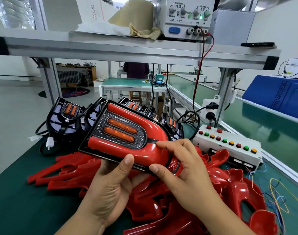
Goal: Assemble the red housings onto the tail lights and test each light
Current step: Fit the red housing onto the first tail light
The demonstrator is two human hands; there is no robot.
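Tail light (102, 123), glossy red housing (144, 152) on, 2 amber strips (119, 134), gripped by L hand (111, 184) & R hand (184, 168)

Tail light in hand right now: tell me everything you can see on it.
The tail light has a black frame and a glossy red housing seated as a U around a textured grey panel with two amber bars, seemingly faintly lit. It is held tilted, face up, above a pile of loose red housings. The left hand grips its near edge, thumb on the red; the right hand pinches the rounded end. A black cable loops out beneath that end.
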